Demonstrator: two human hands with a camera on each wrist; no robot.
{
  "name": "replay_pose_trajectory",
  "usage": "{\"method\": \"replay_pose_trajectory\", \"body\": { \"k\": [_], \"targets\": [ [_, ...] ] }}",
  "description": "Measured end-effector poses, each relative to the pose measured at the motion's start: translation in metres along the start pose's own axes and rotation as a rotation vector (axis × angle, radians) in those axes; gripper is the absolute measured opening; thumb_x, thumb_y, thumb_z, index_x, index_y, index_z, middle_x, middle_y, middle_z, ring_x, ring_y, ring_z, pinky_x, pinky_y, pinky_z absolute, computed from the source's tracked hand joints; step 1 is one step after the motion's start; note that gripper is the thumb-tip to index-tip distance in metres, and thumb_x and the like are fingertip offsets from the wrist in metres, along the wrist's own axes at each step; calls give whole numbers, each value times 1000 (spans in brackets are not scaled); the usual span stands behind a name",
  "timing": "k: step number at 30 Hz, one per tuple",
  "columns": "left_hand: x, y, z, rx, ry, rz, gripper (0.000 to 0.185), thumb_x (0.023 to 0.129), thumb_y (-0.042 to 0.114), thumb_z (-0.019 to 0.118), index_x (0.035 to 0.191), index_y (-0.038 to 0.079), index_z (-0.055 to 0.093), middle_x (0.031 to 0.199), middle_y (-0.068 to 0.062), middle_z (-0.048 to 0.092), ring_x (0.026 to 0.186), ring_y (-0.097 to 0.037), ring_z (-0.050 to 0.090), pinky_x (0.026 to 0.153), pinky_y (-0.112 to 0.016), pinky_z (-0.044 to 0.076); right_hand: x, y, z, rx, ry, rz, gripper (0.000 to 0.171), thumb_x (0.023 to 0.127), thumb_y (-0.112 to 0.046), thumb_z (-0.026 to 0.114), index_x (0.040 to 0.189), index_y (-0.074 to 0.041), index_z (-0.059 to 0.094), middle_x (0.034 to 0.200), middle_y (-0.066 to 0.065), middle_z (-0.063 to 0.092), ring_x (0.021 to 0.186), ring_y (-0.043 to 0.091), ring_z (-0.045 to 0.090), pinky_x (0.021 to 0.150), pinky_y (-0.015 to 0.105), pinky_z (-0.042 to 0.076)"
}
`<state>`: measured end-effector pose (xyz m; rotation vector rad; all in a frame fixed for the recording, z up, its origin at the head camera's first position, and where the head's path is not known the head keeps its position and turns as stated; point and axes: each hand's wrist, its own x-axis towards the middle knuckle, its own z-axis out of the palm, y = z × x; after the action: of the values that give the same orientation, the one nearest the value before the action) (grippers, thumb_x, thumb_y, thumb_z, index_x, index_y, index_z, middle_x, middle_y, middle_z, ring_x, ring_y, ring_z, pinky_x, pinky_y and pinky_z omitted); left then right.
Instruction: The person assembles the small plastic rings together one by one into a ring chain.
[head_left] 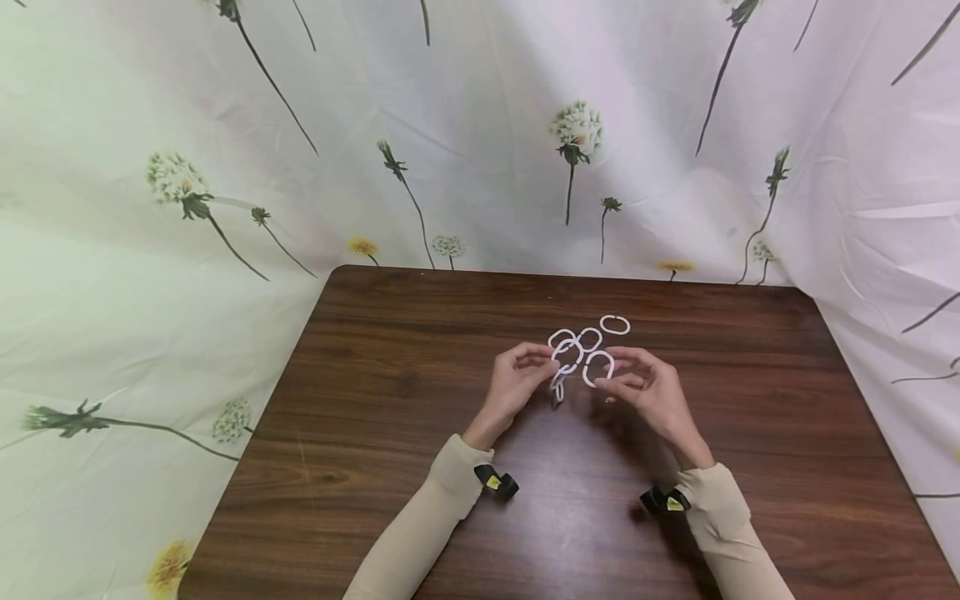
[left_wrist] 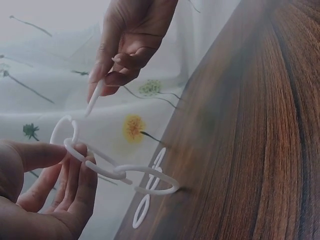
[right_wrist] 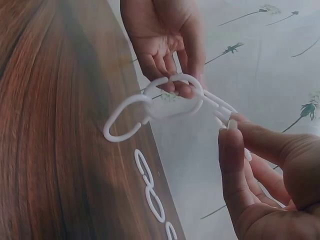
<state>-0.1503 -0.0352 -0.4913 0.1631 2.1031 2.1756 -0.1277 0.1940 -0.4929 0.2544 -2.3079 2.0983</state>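
Observation:
My left hand (head_left: 513, 383) pinches a white plastic chain link (head_left: 582, 357) between thumb and fingertips. Other links are joined to it, and one hanging link (head_left: 559, 392) dangles below; the left wrist view shows the far link (left_wrist: 172, 186) of this short chain sticking out past the fingers. Opposite, my right hand (head_left: 656, 398) holds an oval white link (head_left: 612, 367) by its edge with thumb and index finger. This link has a small gap in its side and is held close beside the chain. Both hands are raised above the table.
Behind the hands, several more white links lie on the dark wooden table (head_left: 405, 392), one loose link (head_left: 602, 324) farthest back. A white cloth (head_left: 495, 150) printed with dandelions hangs along the table's back and sides. Black cameras sit at both wrists.

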Motion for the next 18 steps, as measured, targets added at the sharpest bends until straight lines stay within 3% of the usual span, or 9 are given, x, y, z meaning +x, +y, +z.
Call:
{"method": "replay_pose_trajectory", "body": {
  "k": [5, 8, 10, 13, 18],
  "targets": [
    [7, -17, 0, -35, 2, -20, 30, 86, 3, 72, 113, -8, 65, 106, -30, 68, 79, -5, 66, 76, -23, 59, 0, 2, 3, 22, 2, 19, 51, 78, 2, 79, 125, 4, 59, 97, 12, 69, 74, 13, 73, 60, 33, 60],
    [7, -20, 1, -59, 13, -24, 30, 86, 4, 73, 113, -6, 66, 105, -28, 69, 77, -5, 67, 81, -38, 61, 0, 1, 5, 28, 7, 24, 51, 78, 2, 79, 125, 5, 59, 94, 1, 70, 74, 10, 72, 61, 28, 59],
    [7, -22, 2, -66, 20, -23, 30, 85, 5, 74, 112, -5, 66, 103, -26, 69, 77, -4, 67, 82, -41, 61, 0, 1, 5, 35, 4, 27, 52, 78, 2, 79, 125, 5, 59, 92, -4, 70, 74, 9, 72, 63, 26, 59],
    [7, -23, 3, -72, 28, -17, 28, 85, 6, 75, 110, -4, 67, 100, -23, 70, 76, -5, 68, 76, -31, 61, 1, 1, 6, 42, 1, 37, 52, 78, 1, 79, 126, 5, 59, 93, -3, 70, 75, 10, 73, 65, 24, 59],
    [6, -22, 4, -74, 42, 2, 26, 84, 4, 75, 107, -5, 67, 96, -19, 71, 76, -5, 67, 69, -17, 56, 1, 0, 8, 43, -3, 55, 53, 78, -2, 80, 127, 3, 59, 100, 17, 68, 76, 10, 73, 66, 22, 59]
  ]
}}
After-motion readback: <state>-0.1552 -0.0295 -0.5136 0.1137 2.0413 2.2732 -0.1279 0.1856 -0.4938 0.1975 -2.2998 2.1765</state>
